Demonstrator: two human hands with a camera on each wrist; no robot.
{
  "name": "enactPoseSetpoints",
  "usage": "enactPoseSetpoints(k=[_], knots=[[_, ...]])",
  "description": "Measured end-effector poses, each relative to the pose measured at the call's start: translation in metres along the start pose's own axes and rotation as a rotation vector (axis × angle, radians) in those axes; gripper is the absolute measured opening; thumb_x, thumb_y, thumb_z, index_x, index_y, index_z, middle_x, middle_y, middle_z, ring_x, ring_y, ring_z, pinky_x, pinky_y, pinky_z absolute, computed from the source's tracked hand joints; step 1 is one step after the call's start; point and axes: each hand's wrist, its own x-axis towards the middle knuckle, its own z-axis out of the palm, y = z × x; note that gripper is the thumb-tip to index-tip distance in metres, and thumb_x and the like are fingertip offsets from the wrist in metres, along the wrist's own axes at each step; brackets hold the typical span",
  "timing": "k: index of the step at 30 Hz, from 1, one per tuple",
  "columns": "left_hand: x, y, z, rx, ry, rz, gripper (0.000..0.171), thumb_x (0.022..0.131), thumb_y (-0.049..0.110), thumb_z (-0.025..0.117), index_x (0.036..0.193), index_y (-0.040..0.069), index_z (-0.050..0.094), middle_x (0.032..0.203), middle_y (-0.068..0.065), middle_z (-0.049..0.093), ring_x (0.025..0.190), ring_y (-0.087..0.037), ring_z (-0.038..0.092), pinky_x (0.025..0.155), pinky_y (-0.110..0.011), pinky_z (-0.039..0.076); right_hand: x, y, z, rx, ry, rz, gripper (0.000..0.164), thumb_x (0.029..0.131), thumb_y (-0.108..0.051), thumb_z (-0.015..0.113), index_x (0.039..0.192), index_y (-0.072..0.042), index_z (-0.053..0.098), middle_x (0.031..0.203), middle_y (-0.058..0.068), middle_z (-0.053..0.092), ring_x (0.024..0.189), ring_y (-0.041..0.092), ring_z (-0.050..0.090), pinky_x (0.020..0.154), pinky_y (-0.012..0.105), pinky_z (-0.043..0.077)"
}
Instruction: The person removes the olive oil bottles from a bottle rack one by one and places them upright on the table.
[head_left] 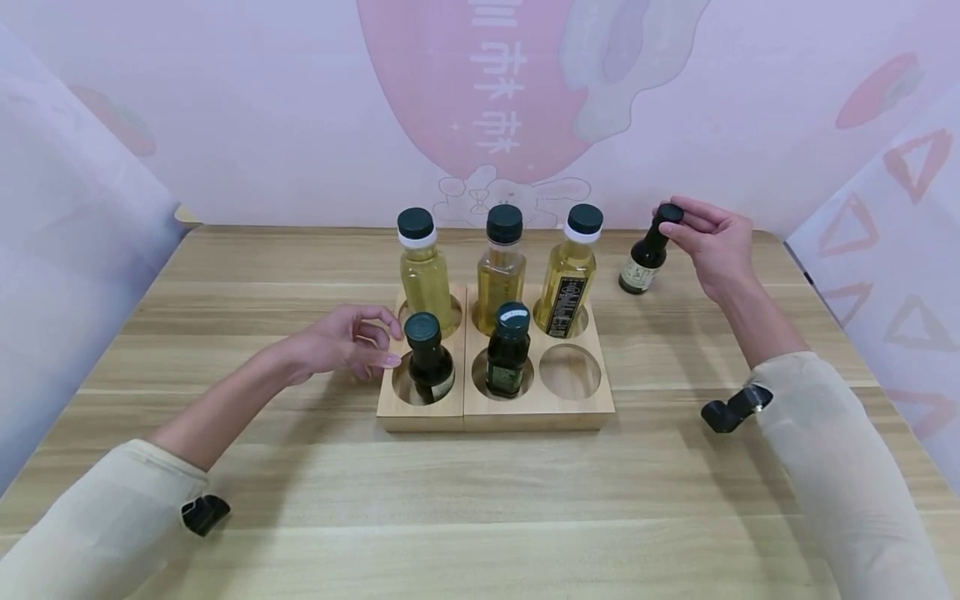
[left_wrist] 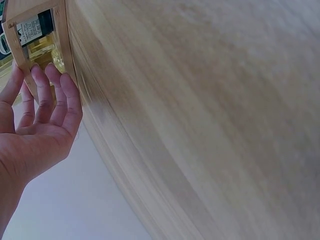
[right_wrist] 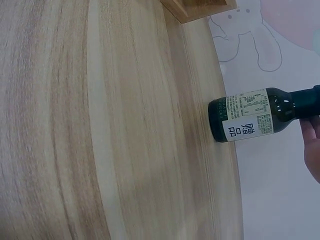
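Observation:
At the back right of the table, my right hand pinches a small dark glass bottle by its capped neck. That bottle leans a little; its pale label faces the right wrist camera. Whether its base touches the wood I cannot tell. My left hand is at the left side of a wooden bottle holder, its fingers loosely bent and fingertips at the edge. Two dark bottles, one nearest the left hand and one in the middle, stand in front holes. The front right hole holds nothing.
In the holder's back row stand three taller bottles of yellow liquid: left, middle and right. A printed pink backdrop rises behind the wooden table. Pale side panels flank it.

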Motion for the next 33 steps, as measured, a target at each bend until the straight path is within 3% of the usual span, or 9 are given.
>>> enactPoseSetpoints(k=[8,16,24,33], knots=[[0.000,-0.001,0.000,0.001,0.000,0.001,0.036,0.089,0.001,0.079,0.113,-0.006,0.053,0.079,-0.005,0.059,0.072,-0.024,0.063,0.061,-0.036,0.058,0.000,-0.001,-0.001,-0.041,-0.050,-0.040,0.036,0.082,0.027,0.069,0.106,0.002,0.078,0.098,0.010,0.079,0.092,0.016,0.077,0.084,0.025,0.059],[0.000,0.000,0.000,0.003,-0.006,0.003,0.035,0.090,0.002,0.079,0.113,-0.005,0.054,0.079,-0.005,0.059,0.072,-0.024,0.063,0.062,-0.036,0.058,-0.003,-0.009,0.003,-0.271,-0.066,-0.165,0.037,0.083,0.020,0.074,0.116,0.004,0.075,0.104,0.003,0.079,0.101,0.010,0.074,0.083,0.019,0.058],[0.000,0.000,0.000,0.003,-0.008,0.006,0.035,0.090,0.002,0.079,0.112,-0.004,0.053,0.079,-0.004,0.060,0.072,-0.023,0.064,0.062,-0.036,0.057,-0.004,-0.025,0.016,-0.394,-0.065,-0.275,0.037,0.083,0.014,0.078,0.118,0.002,0.075,0.112,0.004,0.078,0.115,0.012,0.070,0.101,0.022,0.051],[0.000,0.000,0.000,-0.004,-0.005,0.008,0.035,0.090,0.001,0.079,0.113,-0.005,0.053,0.079,-0.004,0.060,0.072,-0.023,0.063,0.061,-0.036,0.057,-0.016,-0.035,0.038,-0.361,-0.162,-0.349,0.038,0.083,0.018,0.075,0.120,0.010,0.071,0.113,0.006,0.077,0.118,0.016,0.068,0.110,0.028,0.045]])
